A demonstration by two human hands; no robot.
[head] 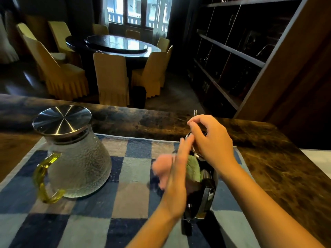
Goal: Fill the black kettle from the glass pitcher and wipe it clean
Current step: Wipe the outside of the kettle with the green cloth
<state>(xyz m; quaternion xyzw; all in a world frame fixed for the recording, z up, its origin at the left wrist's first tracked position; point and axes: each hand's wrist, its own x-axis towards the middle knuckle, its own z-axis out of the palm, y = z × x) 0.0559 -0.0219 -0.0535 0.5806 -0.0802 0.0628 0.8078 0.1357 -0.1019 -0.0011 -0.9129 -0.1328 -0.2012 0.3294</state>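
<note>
glossy black kettle (pixel 207 192) lower centre-right on blue checked towel (pixel 125 194); contents hidden; likely heavy once filled, slippery wet; best steadied at top | right hand (pixel 211 142) curled over its top | left hand (pixel 177 169) flat, blurred, pressing pink-and-green cloth (pixel 161 167) on it | steel-lidded ribbed glass pitcher (pixel 78 161) left, fragile, fill unclear

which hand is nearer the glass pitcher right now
Left. The left hand presses a cloth against the black kettle on the side facing the glass pitcher, though well apart from it. The right hand grips the top of the kettle, farther right.
</note>
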